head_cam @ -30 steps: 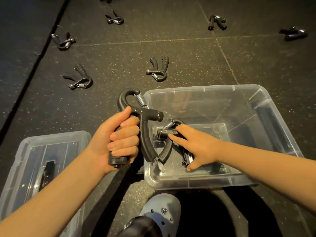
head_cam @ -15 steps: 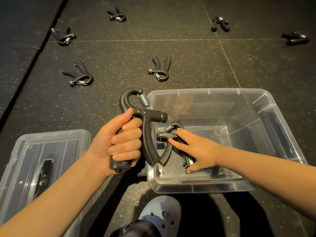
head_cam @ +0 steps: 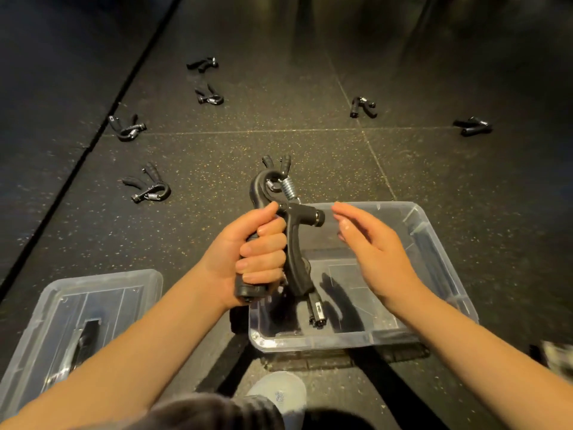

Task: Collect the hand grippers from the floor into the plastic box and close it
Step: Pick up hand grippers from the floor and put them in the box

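My left hand (head_cam: 254, 252) grips one handle of a black hand gripper (head_cam: 293, 231) with a steel spring, held upright over the left rim of the clear plastic box (head_cam: 434, 243). Just to the right of its knob my right hand (head_cam: 372, 252) hovers above the box, fingers relaxed and holding nothing. Another hand gripper (head_cam: 314, 308) lies on the box floor, partly hidden by the held one. Several more hand grippers lie on the floor: one (head_cam: 148, 187) at left, one (head_cam: 125, 128) farther left, one (head_cam: 362, 107) at the back right.
The clear lid (head_cam: 77, 305) lies on the floor at lower left. One hand gripper (head_cam: 276, 164) lies just beyond the held one. Others sit at the back (head_cam: 209, 96), (head_cam: 203, 63) and far right (head_cam: 473, 127). My grey shoe (head_cam: 279, 392) is below the box.
My right hand has let go of the gripper in the box and risen out to beside the held gripper. The view has tilted up, showing more floor.
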